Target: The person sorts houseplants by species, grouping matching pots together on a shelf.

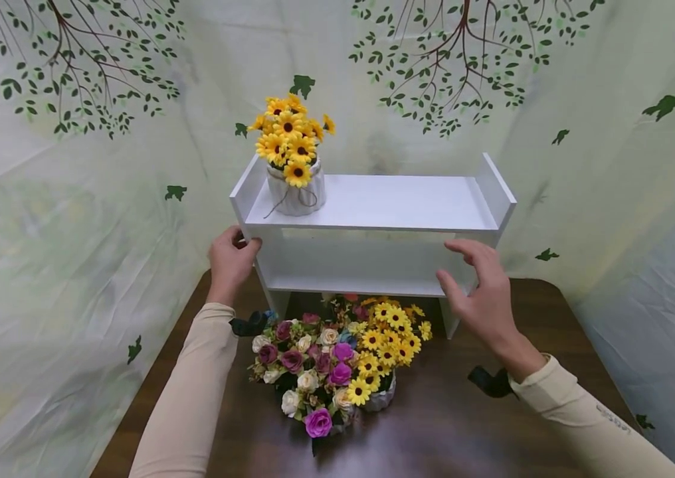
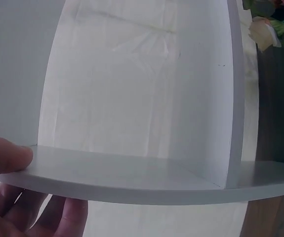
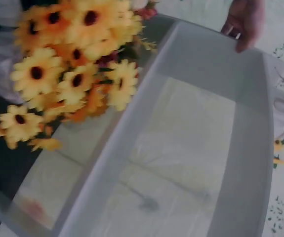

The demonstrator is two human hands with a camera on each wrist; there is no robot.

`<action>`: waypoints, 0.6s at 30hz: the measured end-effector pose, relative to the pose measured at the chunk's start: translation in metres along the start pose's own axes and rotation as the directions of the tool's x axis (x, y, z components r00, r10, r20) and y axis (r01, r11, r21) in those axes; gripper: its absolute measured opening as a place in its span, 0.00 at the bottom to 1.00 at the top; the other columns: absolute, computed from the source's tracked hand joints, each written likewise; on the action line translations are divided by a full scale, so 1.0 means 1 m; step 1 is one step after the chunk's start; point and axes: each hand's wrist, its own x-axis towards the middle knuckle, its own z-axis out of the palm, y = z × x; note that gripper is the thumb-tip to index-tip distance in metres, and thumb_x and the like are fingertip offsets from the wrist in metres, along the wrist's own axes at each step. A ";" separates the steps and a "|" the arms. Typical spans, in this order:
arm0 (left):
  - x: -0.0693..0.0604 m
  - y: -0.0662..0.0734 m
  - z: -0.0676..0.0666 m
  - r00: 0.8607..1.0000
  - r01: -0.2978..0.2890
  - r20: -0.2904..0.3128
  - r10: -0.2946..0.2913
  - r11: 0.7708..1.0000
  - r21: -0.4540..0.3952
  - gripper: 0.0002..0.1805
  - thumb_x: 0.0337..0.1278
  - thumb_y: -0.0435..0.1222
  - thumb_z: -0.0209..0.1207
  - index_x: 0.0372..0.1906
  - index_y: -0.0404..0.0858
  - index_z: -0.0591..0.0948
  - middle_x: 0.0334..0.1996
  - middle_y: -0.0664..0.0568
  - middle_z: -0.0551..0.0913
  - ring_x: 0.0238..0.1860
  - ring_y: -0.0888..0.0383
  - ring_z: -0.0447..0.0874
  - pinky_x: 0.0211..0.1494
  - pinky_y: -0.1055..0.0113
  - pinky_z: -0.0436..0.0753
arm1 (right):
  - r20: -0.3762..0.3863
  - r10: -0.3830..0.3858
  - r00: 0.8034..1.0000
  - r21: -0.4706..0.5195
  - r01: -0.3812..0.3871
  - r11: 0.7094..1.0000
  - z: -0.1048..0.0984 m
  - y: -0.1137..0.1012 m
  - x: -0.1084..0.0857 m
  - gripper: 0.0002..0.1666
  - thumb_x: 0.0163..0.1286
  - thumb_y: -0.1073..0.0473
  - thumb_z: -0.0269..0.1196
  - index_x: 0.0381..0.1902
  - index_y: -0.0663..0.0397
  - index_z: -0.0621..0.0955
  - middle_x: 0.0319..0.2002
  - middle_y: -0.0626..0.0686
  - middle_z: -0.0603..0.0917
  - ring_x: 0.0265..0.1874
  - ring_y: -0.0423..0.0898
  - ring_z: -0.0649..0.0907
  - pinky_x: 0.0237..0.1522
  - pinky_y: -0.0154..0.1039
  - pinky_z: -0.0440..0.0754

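A white two-tier shelf (image 1: pixel 361 257) stands on the dark wooden table. My left hand (image 1: pixel 232 260) grips its left side panel (image 2: pixel 132 193), thumb on the inner face and fingers behind the outer face. Near the right side panel, my right hand (image 1: pixel 483 292) is held with thumb and fingers spread apart and nothing between them. On the top board, at the left end, sits a pot of yellow sunflowers (image 1: pixel 289 136) tied with twine. Below the shelf's front are a bunch of roses (image 1: pixel 307 372) and another pot of sunflowers (image 1: pixel 388 338).
The dark wooden table (image 1: pixel 457 431) carries everything. Pale fabric with printed leaves and branches (image 1: pixel 612 199) hangs behind and at both sides. Dark wrist straps (image 1: pixel 489 383) stick out below the sleeves, the left one close to the roses.
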 end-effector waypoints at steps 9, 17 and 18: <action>0.001 0.002 0.002 1.000 -0.017 -0.019 0.017 1.000 -0.015 0.22 0.62 0.40 0.59 0.58 0.32 0.79 0.57 0.36 0.82 0.58 0.44 0.82 0.59 0.48 0.82 | -0.023 -0.053 0.998 -0.007 0.053 0.999 0.002 0.025 -0.057 0.17 0.55 0.76 0.67 0.43 0.62 0.83 0.39 0.57 0.85 0.40 0.42 0.79 0.47 0.22 0.74; -0.001 -0.001 0.004 0.998 -0.009 -0.064 0.009 1.000 0.001 0.20 0.61 0.40 0.59 0.54 0.32 0.82 0.54 0.38 0.85 0.56 0.47 0.84 0.52 0.58 0.84 | 0.424 -0.049 0.905 0.112 0.001 0.994 0.013 0.050 -0.108 0.14 0.60 0.73 0.65 0.33 0.46 0.81 0.25 0.42 0.83 0.22 0.29 0.76 0.24 0.27 0.76; -0.001 -0.001 0.004 0.998 -0.008 -0.060 0.007 1.000 -0.002 0.20 0.61 0.40 0.59 0.54 0.32 0.82 0.55 0.38 0.85 0.56 0.47 0.84 0.54 0.56 0.84 | 0.510 -0.025 0.860 0.105 -0.033 0.994 0.015 0.052 -0.114 0.13 0.61 0.71 0.65 0.33 0.45 0.81 0.25 0.41 0.83 0.23 0.28 0.76 0.24 0.27 0.77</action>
